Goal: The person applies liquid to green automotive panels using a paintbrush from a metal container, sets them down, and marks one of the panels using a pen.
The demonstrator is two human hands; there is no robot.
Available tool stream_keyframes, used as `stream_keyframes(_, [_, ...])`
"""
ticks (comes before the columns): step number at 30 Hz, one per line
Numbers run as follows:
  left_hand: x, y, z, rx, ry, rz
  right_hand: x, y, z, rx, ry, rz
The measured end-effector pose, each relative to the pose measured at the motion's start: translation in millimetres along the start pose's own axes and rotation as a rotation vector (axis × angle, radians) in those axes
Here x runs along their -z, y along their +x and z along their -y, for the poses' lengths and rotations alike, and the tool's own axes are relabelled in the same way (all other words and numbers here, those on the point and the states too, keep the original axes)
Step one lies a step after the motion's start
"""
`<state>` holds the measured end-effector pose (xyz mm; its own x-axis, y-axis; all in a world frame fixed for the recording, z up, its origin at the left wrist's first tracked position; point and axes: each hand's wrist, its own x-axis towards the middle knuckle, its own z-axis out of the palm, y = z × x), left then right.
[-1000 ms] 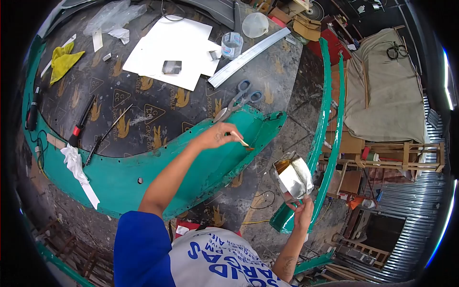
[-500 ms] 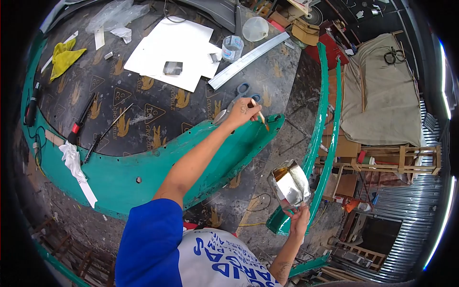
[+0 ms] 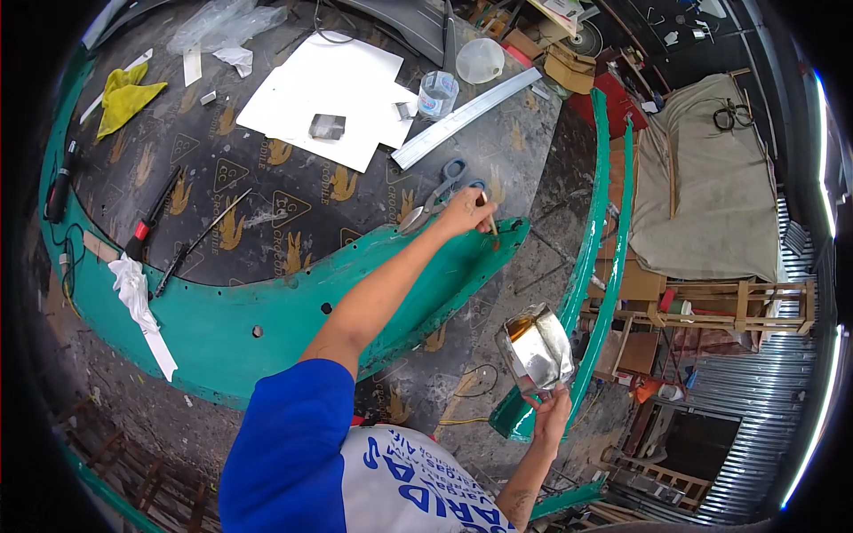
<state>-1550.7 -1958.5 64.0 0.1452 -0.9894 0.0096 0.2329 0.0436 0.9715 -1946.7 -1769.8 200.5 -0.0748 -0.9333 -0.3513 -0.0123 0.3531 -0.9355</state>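
My left hand [image 3: 469, 211] is closed on a small paintbrush [image 3: 490, 216] with a pale handle. Its brown tip is at the inner surface of a long curved green panel [image 3: 284, 320], near the panel's narrow end. In my right hand [image 3: 553, 413] is a shiny metal tin [image 3: 538, 349], tilted, with amber liquid inside; my fingers grip its lower edge. Scissors [image 3: 435, 197] with blue-grey handles lie just beside my left hand, partly hidden by it. The left forearm passes over the green panel.
White sheets [image 3: 311, 98] lie on the dark table beside a clear plastic cup [image 3: 438, 95] and a metal strip [image 3: 466, 120]. A yellow cloth [image 3: 124, 96] and a black-and-red tool [image 3: 138, 240] are at left. Glossy green strips [image 3: 597, 222] stand at right.
My left hand has moved slightly right and down with the paintbrush, whose handle is now more upright. The right hand keeps the tin in nearly the same place.
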Motion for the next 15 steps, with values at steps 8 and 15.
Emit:
stream_keyframes(8, [28, -35, -27, -0.028, 0.052, 0.012, 73, -24, -87, -0.017, 0.151, -0.047])
stream_keyframes(15, [20, -56, -7, 0.095, 0.291, 0.183, 140, -110, -170, -0.097, 0.279, -0.23])
